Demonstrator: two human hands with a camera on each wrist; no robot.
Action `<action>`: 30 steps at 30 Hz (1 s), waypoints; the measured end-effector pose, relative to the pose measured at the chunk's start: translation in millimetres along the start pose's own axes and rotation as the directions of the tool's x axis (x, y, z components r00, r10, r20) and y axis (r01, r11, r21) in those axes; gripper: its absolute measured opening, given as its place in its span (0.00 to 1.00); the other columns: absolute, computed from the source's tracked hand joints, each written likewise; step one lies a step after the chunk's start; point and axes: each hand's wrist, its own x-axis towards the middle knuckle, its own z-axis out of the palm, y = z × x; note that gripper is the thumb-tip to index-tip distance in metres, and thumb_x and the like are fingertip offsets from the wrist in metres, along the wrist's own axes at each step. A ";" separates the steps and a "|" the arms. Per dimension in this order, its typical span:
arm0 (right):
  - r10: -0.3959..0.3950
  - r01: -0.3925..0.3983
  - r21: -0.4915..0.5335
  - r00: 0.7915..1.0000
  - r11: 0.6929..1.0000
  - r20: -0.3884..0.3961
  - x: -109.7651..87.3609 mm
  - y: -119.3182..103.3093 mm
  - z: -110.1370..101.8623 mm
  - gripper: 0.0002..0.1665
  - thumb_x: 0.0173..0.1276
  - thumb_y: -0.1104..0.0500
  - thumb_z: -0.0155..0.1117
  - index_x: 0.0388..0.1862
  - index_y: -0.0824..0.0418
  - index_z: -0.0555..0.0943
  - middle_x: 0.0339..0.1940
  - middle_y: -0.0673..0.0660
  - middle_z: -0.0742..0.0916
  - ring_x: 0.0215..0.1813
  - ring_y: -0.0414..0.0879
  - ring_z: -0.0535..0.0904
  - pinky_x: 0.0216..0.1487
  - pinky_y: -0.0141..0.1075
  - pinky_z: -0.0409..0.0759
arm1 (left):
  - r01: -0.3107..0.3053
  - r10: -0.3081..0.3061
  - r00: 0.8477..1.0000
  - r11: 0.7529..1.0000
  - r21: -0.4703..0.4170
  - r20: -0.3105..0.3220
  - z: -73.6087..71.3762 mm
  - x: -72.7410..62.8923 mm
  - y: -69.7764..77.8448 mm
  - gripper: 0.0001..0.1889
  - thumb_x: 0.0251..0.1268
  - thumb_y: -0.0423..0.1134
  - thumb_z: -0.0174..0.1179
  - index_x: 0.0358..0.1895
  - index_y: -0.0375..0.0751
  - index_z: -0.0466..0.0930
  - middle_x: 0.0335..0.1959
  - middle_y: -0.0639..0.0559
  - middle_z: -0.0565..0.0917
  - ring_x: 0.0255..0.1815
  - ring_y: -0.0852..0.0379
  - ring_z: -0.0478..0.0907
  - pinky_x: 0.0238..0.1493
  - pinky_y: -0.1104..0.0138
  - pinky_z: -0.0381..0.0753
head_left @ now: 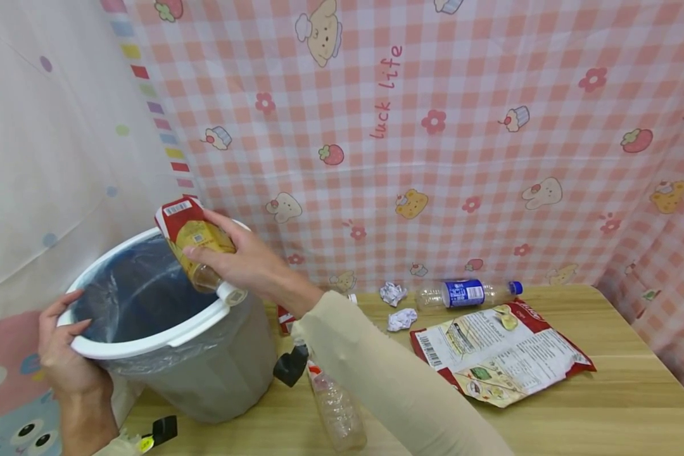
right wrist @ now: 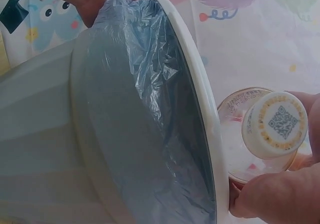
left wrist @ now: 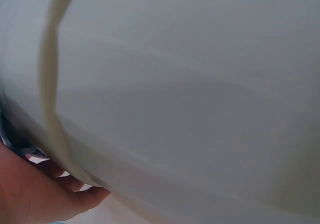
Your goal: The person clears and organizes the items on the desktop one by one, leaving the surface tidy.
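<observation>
A grey trash bin [head_left: 222, 367] with a white rim [head_left: 199, 326] and a clear plastic liner [head_left: 131, 291] stands tilted at the left. My left hand [head_left: 71, 354] grips the rim on its near left side, fingers hooked over the edge. Over the bin's opening, my right hand [head_left: 234, 253] holds a plastic bottle [head_left: 196, 237] with a red and yellow label, its white cap [head_left: 230, 293] pointing down to the right. The right wrist view shows that cap [right wrist: 277, 124] close beside the rim, with fingers and thumb around the bottle.
On the wooden table [head_left: 621, 329] lie two crumpled paper balls [head_left: 401, 320], a clear bottle with a blue label [head_left: 464, 293] and a red and white chip bag [head_left: 501, 351]. Another clear bottle [head_left: 342, 411] lies near my right forearm, which partly hides a red item [head_left: 285, 319]. Patterned cloth [head_left: 376, 190] hangs behind.
</observation>
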 end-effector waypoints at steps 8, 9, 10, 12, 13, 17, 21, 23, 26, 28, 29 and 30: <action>-0.017 0.017 -0.054 1.000 0.998 -0.010 -1.2 0.4 -0.2 0.37 0.68 0.47 0.67 0.74 0.34 0.65 0.50 0.43 0.79 0.45 0.39 0.77 0.46 0.36 0.76 | -0.002 0.002 1.000 1.000 0.018 0.000 0.8 -0.5 -0.5 0.21 0.63 0.25 0.39 0.52 0.32 0.79 0.54 0.41 0.76 0.46 0.51 0.75 0.38 0.71 0.78; -0.021 0.021 -0.057 1.000 0.998 -0.011 -1.4 0.4 -0.2 0.37 0.68 0.47 0.67 0.74 0.34 0.65 0.50 0.43 0.79 0.45 0.39 0.77 0.46 0.36 0.76 | -0.005 0.005 1.000 1.000 0.029 -0.001 0.8 -0.5 -0.6 0.21 0.63 0.26 0.39 0.53 0.32 0.79 0.54 0.41 0.76 0.46 0.51 0.74 0.39 0.71 0.77; -0.026 0.025 -0.056 1.000 0.998 -0.010 -1.6 0.6 -0.2 0.37 0.68 0.47 0.67 0.74 0.34 0.65 0.50 0.43 0.79 0.45 0.39 0.77 0.46 0.36 0.76 | -0.008 0.008 1.000 0.999 0.037 -0.003 0.9 -0.5 -0.6 0.21 0.63 0.26 0.39 0.53 0.32 0.79 0.54 0.41 0.76 0.47 0.51 0.74 0.39 0.71 0.77; -0.029 0.028 -0.056 1.000 0.998 -0.012 -2.1 0.7 -0.2 0.37 0.68 0.47 0.67 0.74 0.35 0.65 0.50 0.43 0.79 0.45 0.39 0.76 0.46 0.36 0.76 | -0.013 0.014 1.000 0.998 0.053 -0.007 0.8 -0.4 -0.7 0.21 0.63 0.26 0.39 0.53 0.33 0.79 0.54 0.42 0.76 0.47 0.52 0.74 0.39 0.71 0.77; -0.031 0.030 -0.054 0.999 0.998 -0.011 -2.3 0.8 -0.1 0.38 0.67 0.47 0.67 0.74 0.35 0.65 0.51 0.42 0.79 0.45 0.39 0.76 0.46 0.36 0.76 | -0.014 0.015 1.000 0.998 0.057 -0.010 0.8 -0.4 -0.6 0.21 0.63 0.26 0.39 0.53 0.33 0.79 0.54 0.42 0.76 0.47 0.52 0.74 0.39 0.71 0.77; -0.032 0.032 -0.040 0.999 0.999 -0.006 -3.1 1.7 -0.1 0.38 0.67 0.47 0.67 0.74 0.36 0.65 0.51 0.43 0.79 0.46 0.39 0.77 0.46 0.35 0.76 | -0.015 0.016 1.000 0.998 0.067 -0.011 0.5 -0.4 -0.4 0.22 0.63 0.26 0.39 0.53 0.32 0.79 0.55 0.43 0.76 0.48 0.52 0.74 0.40 0.71 0.76; -0.012 0.012 -0.064 1.000 0.998 -0.009 -4.4 2.7 -0.5 0.40 0.66 0.45 0.68 0.75 0.34 0.64 0.63 0.42 0.76 0.57 0.42 0.76 0.55 0.39 0.76 | -0.017 0.017 1.000 0.997 0.070 -0.007 0.6 -0.5 -0.2 0.22 0.63 0.26 0.38 0.54 0.32 0.79 0.56 0.43 0.76 0.49 0.52 0.73 0.41 0.71 0.76; 0.004 -0.006 -0.086 1.000 0.996 -0.014 -5.4 3.0 -0.6 0.40 0.66 0.44 0.68 0.75 0.32 0.63 0.70 0.40 0.72 0.65 0.45 0.73 0.62 0.42 0.74 | -0.017 0.017 1.000 0.997 0.071 -0.006 0.6 -0.6 -0.2 0.22 0.63 0.26 0.38 0.54 0.32 0.79 0.56 0.43 0.76 0.49 0.52 0.73 0.41 0.71 0.76; 0.014 -0.016 -0.118 1.000 0.993 -0.013 -6.5 3.6 -0.8 0.40 0.67 0.43 0.67 0.75 0.31 0.62 0.76 0.37 0.65 0.71 0.46 0.68 0.67 0.45 0.70 | -0.012 0.012 1.000 0.999 0.053 -0.008 0.8 -0.6 -0.1 0.21 0.63 0.26 0.38 0.53 0.32 0.79 0.55 0.42 0.76 0.49 0.51 0.73 0.41 0.71 0.77; 0.019 -0.021 -0.120 1.000 0.993 -0.013 -7.0 4.1 -0.9 0.40 0.67 0.43 0.66 0.75 0.31 0.62 0.76 0.37 0.65 0.72 0.46 0.67 0.68 0.47 0.70 | -0.010 0.010 1.000 0.999 0.044 -0.006 0.8 -0.8 -0.2 0.21 0.63 0.26 0.38 0.52 0.32 0.79 0.55 0.42 0.76 0.49 0.51 0.74 0.40 0.71 0.77; 0.021 -0.022 -0.121 1.000 0.992 -0.013 -7.2 4.3 -0.9 0.40 0.67 0.43 0.66 0.75 0.31 0.62 0.76 0.37 0.65 0.72 0.45 0.67 0.68 0.47 0.70 | -0.008 0.009 1.000 0.999 0.039 -0.004 0.7 -0.9 -0.3 0.21 0.63 0.26 0.38 0.52 0.32 0.79 0.55 0.41 0.76 0.49 0.51 0.74 0.40 0.71 0.77; 0.023 -0.025 -0.124 1.000 0.992 -0.016 -7.4 4.5 -0.9 0.40 0.67 0.43 0.66 0.75 0.30 0.62 0.76 0.38 0.65 0.72 0.45 0.67 0.68 0.47 0.70 | -0.008 0.008 1.000 0.999 0.032 -0.003 0.7 -1.0 -0.3 0.21 0.63 0.26 0.38 0.52 0.32 0.78 0.55 0.41 0.76 0.49 0.50 0.74 0.39 0.71 0.78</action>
